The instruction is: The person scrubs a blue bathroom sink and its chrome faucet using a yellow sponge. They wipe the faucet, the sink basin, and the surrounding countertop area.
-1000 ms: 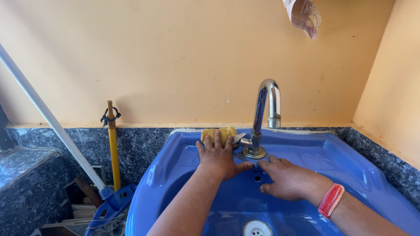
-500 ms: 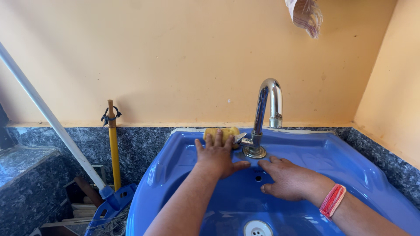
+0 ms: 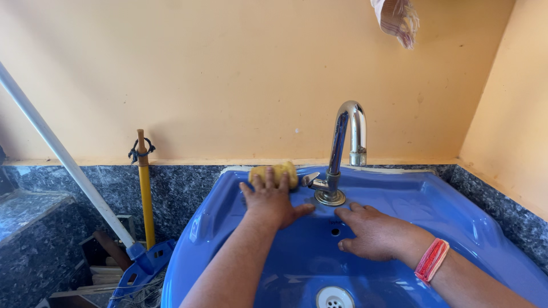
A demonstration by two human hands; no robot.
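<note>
Yellow porous sponge [image 3: 275, 173] lies on the back ledge of the glossy blue ceramic basin [image 3: 451, 211], pinned under the fingertips of the left hand [image 3: 269, 201], which presses it flat-palmed with fingers spread rather than gripping it. Just right of that hand stands the curved chrome tap [image 3: 342, 154], its base almost touching the thumb. The right hand [image 3: 371, 232] rests open and flat on the ledge below the tap, seemingly bracing. Below both hands, the bowl looks empty; only its metal drain [image 3: 334, 298] shows, though water is hard to judge.
</note>
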